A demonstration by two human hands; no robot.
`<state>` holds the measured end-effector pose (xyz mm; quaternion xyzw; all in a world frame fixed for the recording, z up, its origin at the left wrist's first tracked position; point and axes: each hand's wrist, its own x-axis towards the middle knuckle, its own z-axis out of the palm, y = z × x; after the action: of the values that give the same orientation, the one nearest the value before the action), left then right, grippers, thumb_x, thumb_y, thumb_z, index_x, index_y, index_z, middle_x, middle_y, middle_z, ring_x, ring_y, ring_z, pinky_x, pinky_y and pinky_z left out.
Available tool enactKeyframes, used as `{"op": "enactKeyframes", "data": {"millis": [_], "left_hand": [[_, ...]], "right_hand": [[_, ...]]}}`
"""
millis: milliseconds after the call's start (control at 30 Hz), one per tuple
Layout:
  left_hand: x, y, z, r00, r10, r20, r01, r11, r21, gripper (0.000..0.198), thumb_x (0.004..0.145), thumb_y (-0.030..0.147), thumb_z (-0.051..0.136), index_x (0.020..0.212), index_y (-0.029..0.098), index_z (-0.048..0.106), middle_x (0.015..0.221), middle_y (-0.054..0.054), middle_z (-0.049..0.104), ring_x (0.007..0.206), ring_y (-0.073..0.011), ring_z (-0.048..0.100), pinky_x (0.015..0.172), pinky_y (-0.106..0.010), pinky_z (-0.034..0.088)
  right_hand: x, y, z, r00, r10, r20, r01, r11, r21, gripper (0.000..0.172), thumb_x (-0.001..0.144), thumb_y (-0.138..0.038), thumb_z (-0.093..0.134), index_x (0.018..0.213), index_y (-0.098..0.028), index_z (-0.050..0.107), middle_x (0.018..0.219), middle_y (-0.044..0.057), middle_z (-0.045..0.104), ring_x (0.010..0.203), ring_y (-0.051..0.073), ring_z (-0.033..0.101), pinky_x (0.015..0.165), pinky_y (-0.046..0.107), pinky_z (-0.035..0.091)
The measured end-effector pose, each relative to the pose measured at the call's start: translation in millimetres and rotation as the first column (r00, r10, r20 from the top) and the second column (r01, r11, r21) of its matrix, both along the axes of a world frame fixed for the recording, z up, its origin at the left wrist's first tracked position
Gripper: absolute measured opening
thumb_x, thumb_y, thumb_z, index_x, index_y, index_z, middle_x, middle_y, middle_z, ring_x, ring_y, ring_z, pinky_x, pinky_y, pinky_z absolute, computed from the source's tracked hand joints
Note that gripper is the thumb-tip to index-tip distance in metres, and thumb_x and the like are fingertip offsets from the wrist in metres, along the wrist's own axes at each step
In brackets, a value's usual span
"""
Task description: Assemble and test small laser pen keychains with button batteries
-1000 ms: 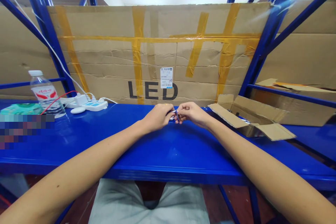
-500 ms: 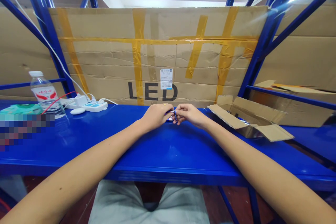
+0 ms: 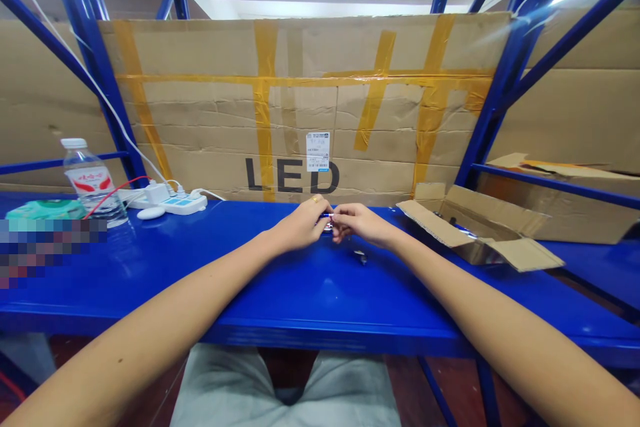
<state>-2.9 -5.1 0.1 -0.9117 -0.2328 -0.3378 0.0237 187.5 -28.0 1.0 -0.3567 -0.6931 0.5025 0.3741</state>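
Note:
Above the blue tabletop (image 3: 320, 293), my left hand (image 3: 303, 221) is closed around a small, shiny blue-and-silver piece (image 3: 327, 227), mostly hidden by the fingers. My right hand (image 3: 361, 223) meets it from the right, its thumb and fingertips pinched at the end of a thin blue-and-white part (image 3: 327, 215). What kind of things these are is too small to tell. Just below my right hand, a small dark-and-silver bit (image 3: 361, 257) shows over the tabletop. I cannot tell whether it rests there or is falling.
An open cardboard box (image 3: 480, 227) with dark and shiny items stands to the right. On the left are a water bottle (image 3: 95, 183), a green packet (image 3: 46, 209) and a white power strip (image 3: 183, 202) with cables. A large taped carton (image 3: 215, 120) rises behind.
The small dark-and-silver bit now shows below my right hand, where only tabletop was before. Both hands stay close together, and my right fingers have shifted slightly on the piece.

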Motion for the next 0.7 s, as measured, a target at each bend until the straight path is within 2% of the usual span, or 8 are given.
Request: {"op": "enactKeyframes", "data": {"millis": [100, 300, 467, 700], "left_hand": [[1.5, -2.0, -2.0, 1.0, 0.002, -0.01, -0.002, 1.0, -0.022, 0.011, 0.091, 0.017, 0.045, 0.095, 0.017, 0.056, 0.095, -0.008, 0.059, 0.09, -0.0189, 0.057, 0.082, -0.033, 0.047], [4.9, -1.6, -8.3, 0.999, 0.038, 0.033, -0.035, 0.994, -0.1, 0.01, 0.089, 0.016, 0.048, 0.093, 0.017, 0.057, 0.093, -0.007, 0.061, 0.089, -0.0193, 0.058, 0.081, -0.034, 0.047], [6.1, -3.6, -6.3, 0.996, 0.054, 0.065, -0.043, 0.985, -0.169, 0.01, 0.087, 0.018, 0.05, 0.091, 0.017, 0.059, 0.091, -0.007, 0.064, 0.087, -0.0196, 0.059, 0.079, -0.035, 0.048], [6.3, -6.6, -5.1, 0.997, 0.061, 0.052, -0.051, 0.983, -0.179, 0.012, 0.087, 0.018, 0.05, 0.093, 0.017, 0.06, 0.092, -0.006, 0.066, 0.086, -0.0189, 0.06, 0.077, -0.033, 0.048]], "right_hand": [[-1.4, 1.9, -5.7, 1.0, 0.006, -0.017, -0.005, 1.0, 0.023, 0.03, 0.079, -0.041, 0.068, 0.072, -0.018, 0.05, 0.054, -0.005, 0.054, 0.047, 0.01, 0.054, 0.051, 0.025, 0.048], [-2.8, 3.7, -8.0, 0.993, -0.067, 0.099, 0.058, 0.993, 0.098, 0.029, 0.082, -0.039, 0.064, 0.068, -0.017, 0.05, 0.051, -0.005, 0.051, 0.043, 0.009, 0.05, 0.048, 0.025, 0.045], [-1.2, 2.6, -3.6, 0.983, -0.105, 0.148, 0.084, 0.986, 0.146, 0.026, 0.083, -0.033, 0.061, 0.064, -0.017, 0.052, 0.051, -0.004, 0.051, 0.043, 0.009, 0.05, 0.046, 0.024, 0.043], [0.1, -0.1, 0.3, 0.978, -0.113, 0.173, 0.087, 0.985, 0.15, 0.026, 0.082, -0.031, 0.062, 0.062, -0.018, 0.052, 0.05, -0.003, 0.053, 0.045, 0.01, 0.053, 0.047, 0.024, 0.045]]}}
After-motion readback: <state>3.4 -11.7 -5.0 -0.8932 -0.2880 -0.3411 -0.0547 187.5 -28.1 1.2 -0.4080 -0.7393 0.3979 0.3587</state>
